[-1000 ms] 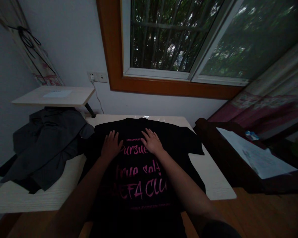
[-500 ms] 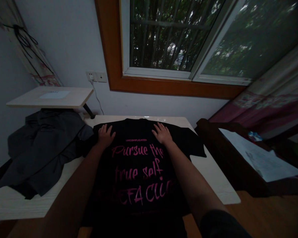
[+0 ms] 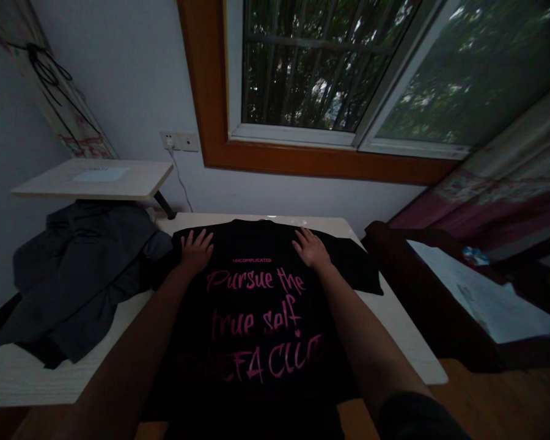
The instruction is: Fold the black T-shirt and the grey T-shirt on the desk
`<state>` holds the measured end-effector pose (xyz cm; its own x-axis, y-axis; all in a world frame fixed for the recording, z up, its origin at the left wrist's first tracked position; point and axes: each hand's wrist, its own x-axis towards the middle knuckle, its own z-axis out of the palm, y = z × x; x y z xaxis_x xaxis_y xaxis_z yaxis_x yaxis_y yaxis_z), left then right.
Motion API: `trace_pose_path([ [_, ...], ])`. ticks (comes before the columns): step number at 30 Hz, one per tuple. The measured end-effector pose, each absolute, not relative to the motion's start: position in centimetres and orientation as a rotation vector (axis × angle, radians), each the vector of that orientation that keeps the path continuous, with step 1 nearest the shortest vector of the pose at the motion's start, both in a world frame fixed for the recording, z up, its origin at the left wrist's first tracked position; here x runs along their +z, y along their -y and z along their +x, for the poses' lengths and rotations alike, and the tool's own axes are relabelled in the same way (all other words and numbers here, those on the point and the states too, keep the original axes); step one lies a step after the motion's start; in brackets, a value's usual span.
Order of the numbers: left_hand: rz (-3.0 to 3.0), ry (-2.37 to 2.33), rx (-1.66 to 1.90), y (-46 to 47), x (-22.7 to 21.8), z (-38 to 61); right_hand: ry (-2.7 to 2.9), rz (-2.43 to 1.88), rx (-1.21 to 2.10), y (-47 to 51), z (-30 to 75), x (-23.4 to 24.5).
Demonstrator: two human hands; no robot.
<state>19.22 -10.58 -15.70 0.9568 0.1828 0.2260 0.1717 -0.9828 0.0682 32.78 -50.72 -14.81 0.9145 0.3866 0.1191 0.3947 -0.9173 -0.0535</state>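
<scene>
Room: dim; from my end I get a pale wall (image 3: 123,79) and wood floor (image 3: 531,403).
Window (image 3: 321,79): orange-brown frame, bars and foliage beyond the glass.
Table (image 3: 407,336): light wood top, against the wall.
Curtains: right curtain (image 3: 508,165) pale and pink; left curtain (image 3: 66,116) has black cord (image 3: 46,72) around it.
Brown furniture (image 3: 403,293): right of the table; I see a white sheet (image 3: 481,293) on top, plus a small bluish item (image 3: 475,255), too blurred to name.
Black T-shirt (image 3: 252,241): spread on the table, pink lettering up, collar toward the wall; near hem too dark for me to trace.
Gray cloth (image 3: 82,263): heaped on the table's left, partly under the raised shelf (image 3: 50,182).
Hands: left hand (image 3: 195,249) and right hand (image 3: 312,247) well apart, palms down on the shirt's upper part, fingers spread, neither gripping.
Paper (image 3: 101,175): flat on the shelf.
Outlet (image 3: 178,141): on the wall, white cable plugged in.
</scene>
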Motion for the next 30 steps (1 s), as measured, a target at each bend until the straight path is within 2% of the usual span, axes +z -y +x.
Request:
trace_pose_path([
  [8, 3.066, -0.389, 0.460, 14.3, -14.8, 20.1, 0.619, -3.022, -0.074, 50.8, 33.3, -14.6],
  [18, 3.025, -0.424, 0.372, 12.8, -15.4, 20.9, 0.629, -3.018, -0.020, 51.0, 33.9, -14.7],
  [30, 3.049, -0.392, 0.387, 10.6, -16.2, 19.8, 0.691, -2.905, -0.280, 52.7, 33.5, -15.6],
])
